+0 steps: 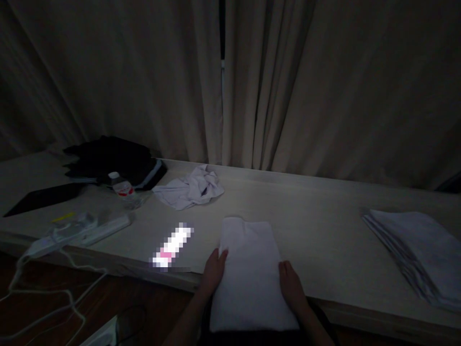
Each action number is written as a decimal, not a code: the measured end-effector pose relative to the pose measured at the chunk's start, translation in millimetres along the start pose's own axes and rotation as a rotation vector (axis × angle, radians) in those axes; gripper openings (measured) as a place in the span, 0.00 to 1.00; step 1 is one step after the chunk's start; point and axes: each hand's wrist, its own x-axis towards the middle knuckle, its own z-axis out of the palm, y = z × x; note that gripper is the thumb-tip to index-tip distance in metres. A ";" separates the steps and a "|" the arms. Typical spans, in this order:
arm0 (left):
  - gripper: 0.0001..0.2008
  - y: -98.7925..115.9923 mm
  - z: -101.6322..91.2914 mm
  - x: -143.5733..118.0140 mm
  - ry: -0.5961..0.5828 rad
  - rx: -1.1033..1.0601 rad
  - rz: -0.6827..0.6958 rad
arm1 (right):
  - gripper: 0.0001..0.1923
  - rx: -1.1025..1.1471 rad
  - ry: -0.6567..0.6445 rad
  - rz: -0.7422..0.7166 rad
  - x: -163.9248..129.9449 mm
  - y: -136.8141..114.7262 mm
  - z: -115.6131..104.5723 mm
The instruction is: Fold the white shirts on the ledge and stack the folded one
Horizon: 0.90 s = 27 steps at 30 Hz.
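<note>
A folded white cloth (250,269) lies at the near edge of the pale table (306,221), its lower part hanging over the edge. My left hand (214,271) holds the cloth's left side with fingers on top of it. My right hand (291,283) presses against its right side. A crumpled white cloth (190,188) lies further back on the table, to the left. At the far right sits a stack of folded white cloths (414,250).
The room is dim. A dark pile of clothes (111,161) and a small plastic bottle (122,188) sit at the back left. A white power strip (77,233) with trailing cables lies at the left edge. Beige curtains (230,81) hang behind the table.
</note>
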 end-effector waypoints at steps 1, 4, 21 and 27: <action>0.22 6.7 3.4 9.3 -0.014 0.010 0.022 | 0.20 -0.021 0.009 -0.006 12.2 -2.2 -5.2; 0.24 20.4 10.3 33.2 -0.043 0.056 0.064 | 0.19 -0.087 0.028 -0.013 44.8 -2.4 -18.1; 0.32 27.1 81.7 139.3 0.011 0.715 0.759 | 0.30 -0.409 0.042 -0.386 161.4 -13.4 48.1; 0.34 27.4 83.1 152.2 -0.019 0.685 0.730 | 0.32 -0.472 0.015 -0.332 161.2 -9.6 44.9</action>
